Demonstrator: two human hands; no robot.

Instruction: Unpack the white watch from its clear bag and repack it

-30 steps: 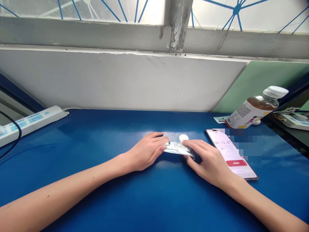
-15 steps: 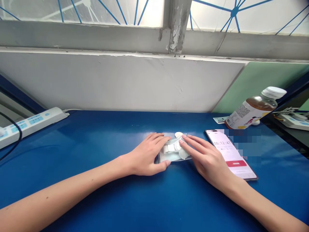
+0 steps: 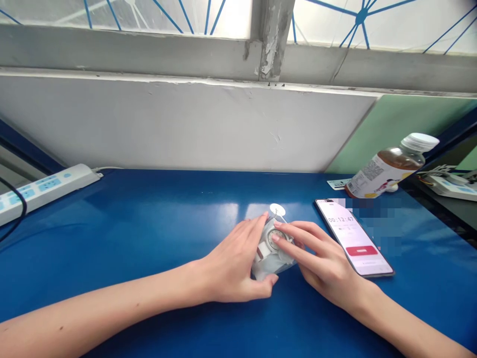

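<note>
While the left hand (image 3: 238,262) grips the bag (image 3: 267,268) on or just above the bench (image 3: 149,223), the right hand (image 3: 325,256) has fingertips on the dial (image 3: 273,244) inside; can't tell if its thumb's pinching underneath. Slick plastic's the worry imo: press off-centre and it could skid into the white disc (image 3: 278,210) just behind.

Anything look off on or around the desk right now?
Nothing looks spilled around the clear plastic bag. A blocky pixelated patch mars the picture beside the smartphone. Behind the desk, paint is peeling off the window post. The drink bottle leans right, perhaps only from lens distortion.
</note>
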